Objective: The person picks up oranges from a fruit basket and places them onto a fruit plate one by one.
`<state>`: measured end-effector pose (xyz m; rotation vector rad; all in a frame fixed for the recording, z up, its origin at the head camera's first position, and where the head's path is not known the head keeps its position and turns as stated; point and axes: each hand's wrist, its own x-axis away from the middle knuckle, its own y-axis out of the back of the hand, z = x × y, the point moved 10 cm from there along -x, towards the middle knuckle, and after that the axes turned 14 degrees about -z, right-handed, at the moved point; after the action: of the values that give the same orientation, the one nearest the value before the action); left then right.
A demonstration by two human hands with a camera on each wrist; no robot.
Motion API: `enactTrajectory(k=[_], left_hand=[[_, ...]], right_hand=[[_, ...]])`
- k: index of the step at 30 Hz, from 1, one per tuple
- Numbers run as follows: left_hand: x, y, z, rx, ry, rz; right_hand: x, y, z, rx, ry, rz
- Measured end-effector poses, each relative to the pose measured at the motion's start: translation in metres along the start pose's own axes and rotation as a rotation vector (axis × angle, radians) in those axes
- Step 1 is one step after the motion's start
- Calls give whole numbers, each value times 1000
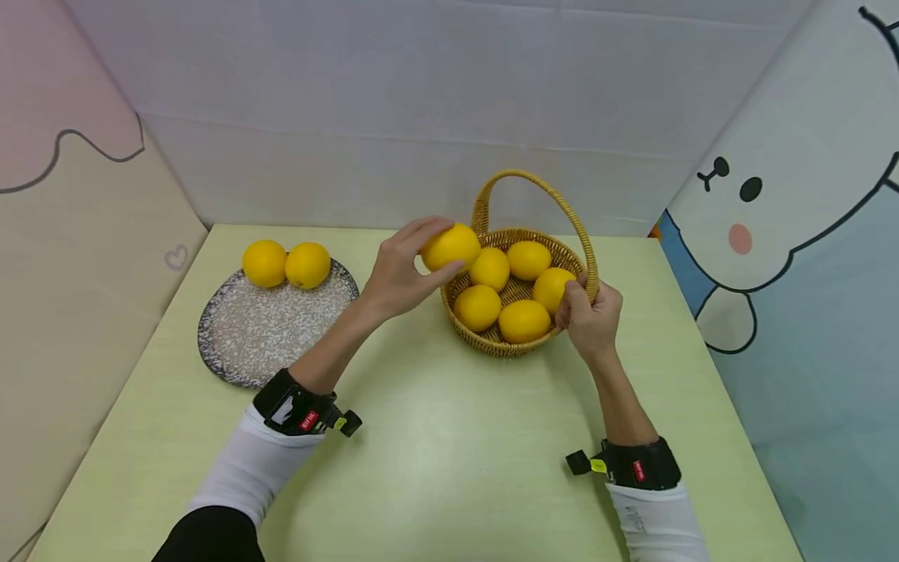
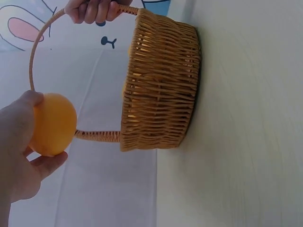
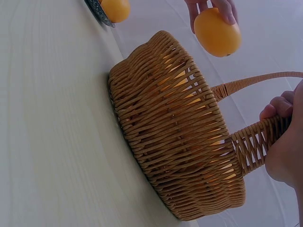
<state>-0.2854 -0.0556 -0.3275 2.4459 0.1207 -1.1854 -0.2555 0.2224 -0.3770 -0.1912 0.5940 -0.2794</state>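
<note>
My left hand (image 1: 409, 269) holds a smooth, oval yellow-orange fruit (image 1: 451, 247) between thumb and fingers, above the left rim of a wicker basket (image 1: 492, 343). In the left wrist view, that fruit (image 2: 54, 124) is raised beside the basket's handle. My right hand (image 1: 592, 316) grips the handle (image 1: 588, 257) near its lower right end; the right wrist view shows curled fingers (image 3: 279, 108) around it. Several similar fruits (image 1: 524, 321) lie inside the basket, which stands upright on the table.
To the left, a speckled grey stone-look plate (image 1: 260, 336) carries two more yellow-orange fruits (image 1: 264, 263) at its back edge. The pale table (image 1: 449, 453) meets a white cloth wall (image 1: 351, 179) behind. A panel with a cartoon face (image 1: 772, 226) stands at the right.
</note>
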Motion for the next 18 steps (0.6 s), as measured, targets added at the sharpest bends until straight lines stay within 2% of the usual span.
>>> enactTrajectory(k=[9,13,15,18], left_hand=[[4,43,10,-54,44,-75],[6,62,1,-67,65,-113],[7,70,-5,-80,75,-119],[12,81,-6,-120,85,-121]], right_hand=[[0,2,0,4,-6,-1],[1,1,0,-3,-10,0],[1,1,0,-14,-16,1],[1,0,1,-21,-21,3]])
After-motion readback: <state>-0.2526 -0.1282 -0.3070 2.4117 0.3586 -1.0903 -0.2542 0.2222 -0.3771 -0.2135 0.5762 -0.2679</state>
